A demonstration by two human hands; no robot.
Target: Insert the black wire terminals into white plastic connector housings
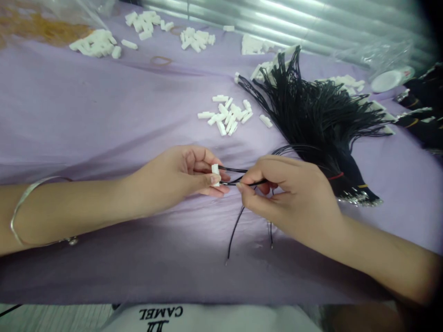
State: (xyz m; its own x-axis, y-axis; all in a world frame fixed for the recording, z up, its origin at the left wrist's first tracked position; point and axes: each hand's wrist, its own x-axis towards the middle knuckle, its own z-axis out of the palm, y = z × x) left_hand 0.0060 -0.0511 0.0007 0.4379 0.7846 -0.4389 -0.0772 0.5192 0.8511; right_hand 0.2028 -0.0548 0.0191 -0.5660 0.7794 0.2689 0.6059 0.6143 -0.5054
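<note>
My left hand (183, 177) is closed in a pinch on a small white plastic connector (215, 174), held upright between thumb and fingers. My right hand (290, 193) is closed on a thin black wire (231, 183), its end right at the connector. Another black wire runs into the connector just above it. Loose wire ends (234, 230) hang below my hands onto the purple cloth (86, 124). A silver bangle (20, 207) sits on my left wrist.
A big bundle of black wires (311, 115) lies right of centre, its metal-tipped ends near my right hand. Several white connectors (228, 115) lie in a small heap above my hands, with more heaps (97, 44) further back. A clear plastic bag (387, 60) sits at the far right.
</note>
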